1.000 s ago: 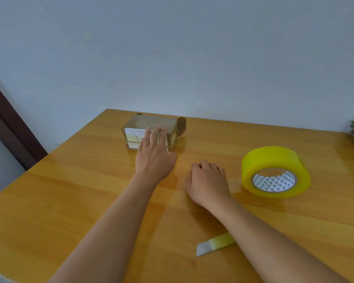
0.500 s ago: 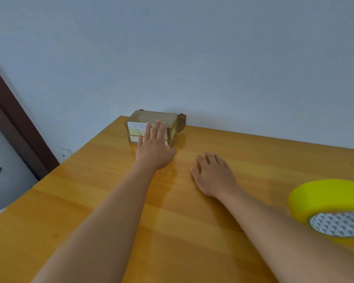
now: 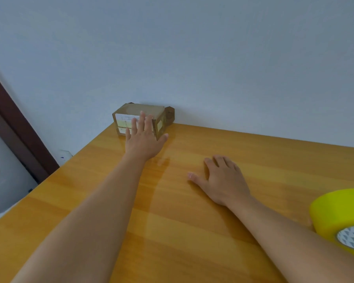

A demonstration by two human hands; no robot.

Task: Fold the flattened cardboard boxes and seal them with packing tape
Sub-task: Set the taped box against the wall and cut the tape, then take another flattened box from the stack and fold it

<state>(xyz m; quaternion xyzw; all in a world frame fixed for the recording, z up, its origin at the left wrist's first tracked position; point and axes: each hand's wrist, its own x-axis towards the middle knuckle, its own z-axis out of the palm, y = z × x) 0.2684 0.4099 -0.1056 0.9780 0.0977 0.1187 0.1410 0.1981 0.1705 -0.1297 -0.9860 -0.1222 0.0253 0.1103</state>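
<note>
Glossy varnished wood table (image 3: 213, 231), matt brown cardboard box (image 3: 131, 110), shiny plastic tape roll (image 3: 339, 211)

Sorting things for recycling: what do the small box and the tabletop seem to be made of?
Small box: looks like brown corrugated cardboard, matte, with a pale printed label and glossy tape strips. Tabletop: apparently wood or wood-look laminate, orange-yellow with grain streaks; its glossy coat reflects the arms.

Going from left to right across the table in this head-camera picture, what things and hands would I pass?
Cardboard box with the left hand pressed flat against it → right hand resting on the table → yellow tape roll.
</note>
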